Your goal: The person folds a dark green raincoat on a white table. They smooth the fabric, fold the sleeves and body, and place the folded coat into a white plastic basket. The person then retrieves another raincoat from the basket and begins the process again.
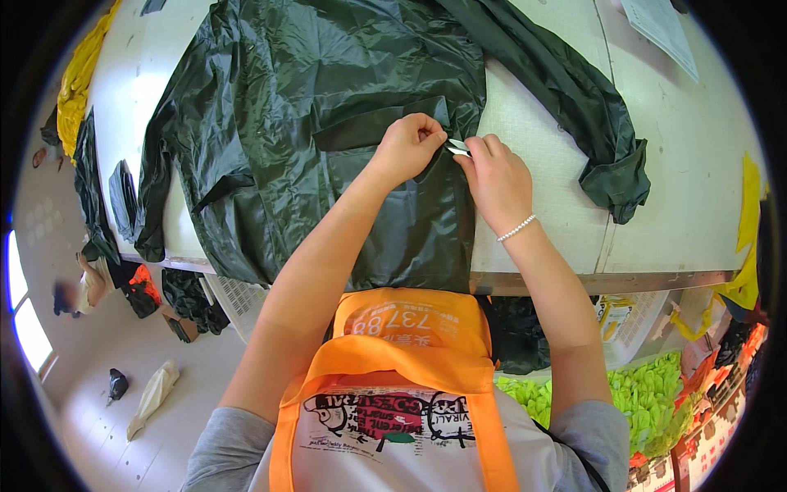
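Observation:
A dark green, shiny raincoat (270,107) lies spread on the pale table, its hem hanging over the front edge. My left hand (407,148) is closed in a pinch at the corner of the coat's right-hand pocket flap (352,131). Close beside it, my right hand (498,179) grips small thread snips (459,148), whose two pale blades stand apart and point at the left fingertips. Most of the snips is hidden in the right palm. Whether a loose thread runs between the hands is too small to tell.
The coat's sleeve (574,90) stretches across the table (541,221) to the right. Papers (660,33) lie at the far right. Yellow cloth (80,74) hangs at the left edge. Below the table stand a white crate (238,299) and bright green garments (639,402). Another person (90,283) is at far left.

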The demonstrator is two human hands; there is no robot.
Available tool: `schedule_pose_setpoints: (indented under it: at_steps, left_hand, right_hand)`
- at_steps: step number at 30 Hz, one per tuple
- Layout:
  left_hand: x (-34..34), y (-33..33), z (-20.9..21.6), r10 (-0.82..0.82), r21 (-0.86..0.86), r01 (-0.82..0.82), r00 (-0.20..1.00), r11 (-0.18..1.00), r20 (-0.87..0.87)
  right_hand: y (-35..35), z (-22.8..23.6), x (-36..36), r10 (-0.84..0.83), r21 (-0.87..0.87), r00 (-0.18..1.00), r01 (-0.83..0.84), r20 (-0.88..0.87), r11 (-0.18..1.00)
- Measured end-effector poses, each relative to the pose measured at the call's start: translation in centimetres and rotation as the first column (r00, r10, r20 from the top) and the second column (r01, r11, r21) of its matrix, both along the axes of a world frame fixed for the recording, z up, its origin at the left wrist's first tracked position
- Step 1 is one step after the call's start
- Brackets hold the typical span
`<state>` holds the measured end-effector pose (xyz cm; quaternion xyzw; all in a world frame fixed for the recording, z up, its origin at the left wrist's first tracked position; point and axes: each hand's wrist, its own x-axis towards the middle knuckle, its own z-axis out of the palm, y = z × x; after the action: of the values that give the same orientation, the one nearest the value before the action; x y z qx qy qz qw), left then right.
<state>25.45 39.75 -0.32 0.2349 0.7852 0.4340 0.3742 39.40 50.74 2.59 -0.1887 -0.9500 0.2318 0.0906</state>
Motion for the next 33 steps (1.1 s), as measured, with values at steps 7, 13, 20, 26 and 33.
schedule_pose_setpoints:
  at_steps: [7, 13, 20, 26, 33]
  left_hand:
    - [0.1, 0.2, 0.6, -0.031, -0.042, 0.029, 0.998, 0.999, -0.062]
    - [1.9, -1.0, 2.1, 0.037, 0.136, -0.004, 0.970, 0.991, -0.241]
    - [8.9, -21.5, 8.0, -0.104, -0.351, 0.018, 0.968, 0.936, -0.227]
    - [15.5, -36.2, 7.0, -0.385, -0.924, 0.197, 0.921, 0.329, 0.060]
    - [11.7, -20.1, 11.4, -0.102, -0.209, -0.014, 0.839, 0.978, -0.535]
  right_hand:
    - [0.4, -0.1, -1.0, 0.077, 0.049, 0.997, -0.078, 0.008, 0.996]
    - [0.7, 0.1, -0.6, -0.003, -0.084, 1.000, 0.004, 0.010, 0.996]
    - [8.2, 3.2, 8.6, -0.517, -0.176, 0.768, 0.489, -0.377, 0.854]
    - [16.2, -1.8, 18.6, -0.841, -0.844, 0.498, 0.527, 0.212, 0.099]
    - [11.2, 3.3, 14.7, -0.824, -0.987, 0.565, 0.102, -0.043, 0.121]
